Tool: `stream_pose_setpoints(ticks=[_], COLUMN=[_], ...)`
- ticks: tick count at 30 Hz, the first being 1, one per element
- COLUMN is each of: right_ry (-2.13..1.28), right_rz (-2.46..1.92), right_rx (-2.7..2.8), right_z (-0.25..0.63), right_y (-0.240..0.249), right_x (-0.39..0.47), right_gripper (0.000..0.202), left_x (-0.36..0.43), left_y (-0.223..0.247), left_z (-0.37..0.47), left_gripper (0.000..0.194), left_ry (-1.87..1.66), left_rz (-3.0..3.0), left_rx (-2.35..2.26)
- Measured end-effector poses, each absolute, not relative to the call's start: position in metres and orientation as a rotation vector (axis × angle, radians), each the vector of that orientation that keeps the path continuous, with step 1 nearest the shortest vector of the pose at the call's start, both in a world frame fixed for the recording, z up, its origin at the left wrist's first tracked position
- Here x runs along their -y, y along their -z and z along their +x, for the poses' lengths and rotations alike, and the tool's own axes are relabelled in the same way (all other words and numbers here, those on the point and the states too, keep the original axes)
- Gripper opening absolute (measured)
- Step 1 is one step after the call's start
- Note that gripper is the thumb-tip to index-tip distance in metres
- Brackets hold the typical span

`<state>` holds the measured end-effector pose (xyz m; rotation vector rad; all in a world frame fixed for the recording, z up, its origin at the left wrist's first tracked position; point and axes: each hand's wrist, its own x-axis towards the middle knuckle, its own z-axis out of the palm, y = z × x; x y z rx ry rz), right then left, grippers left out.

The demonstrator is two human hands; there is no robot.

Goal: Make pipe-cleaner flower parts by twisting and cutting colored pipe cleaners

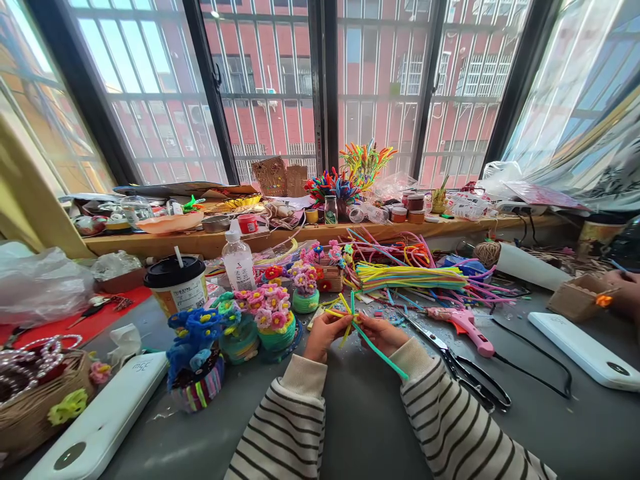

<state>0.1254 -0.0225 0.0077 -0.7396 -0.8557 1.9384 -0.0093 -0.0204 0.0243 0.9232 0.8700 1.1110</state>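
Above the front of the grey table, my left hand [326, 337] pinches several short yellow pipe cleaners [345, 305] that cross and spread out like a star. Close beside it, my right hand [384, 335] is closed on a green pipe cleaner [383, 357]. One end of that green piece stands up among the yellow ones, and its long end slants down toward my right cuff. The fingertips of both hands nearly meet at the crossing. Whether the green piece is twisted round the yellow ones I cannot tell.
Left of my hands stand pots of pipe-cleaner flowers [273, 310], a drink cup [177, 287] and a bottle [239, 260]. To the right lie scissors [455, 363], a pink glue gun [465, 325] with its cord, and a white power bank [583, 350]. Behind is a pipe-cleaner bundle [410, 277]. Another person's hand [625, 297] is far right.
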Motion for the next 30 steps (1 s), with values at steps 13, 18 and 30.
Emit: stream_pose_setpoints(ticks=[13, 18, 30], right_ry=[-1.133, -0.401, 0.027], right_rz=[-0.982, -0.968, -0.961], right_rx=[1.252, 1.702, 1.908], right_z=[0.127, 0.128, 0.129], right_y=[-0.005, -0.013, -0.006], right_x=[0.016, 0.024, 0.022], right_gripper=[0.027, 0.013, 0.016], left_x=[0.020, 0.019, 0.020], left_y=[-0.025, -0.024, -0.023], left_z=[-0.013, -0.013, -0.011], left_gripper=[0.023, 0.022, 0.023], left_ry=[-1.089, -1.085, -1.048], left_rz=[0.847, 0.821, 0.857], left_rx=[-0.960, -0.969, -0.946])
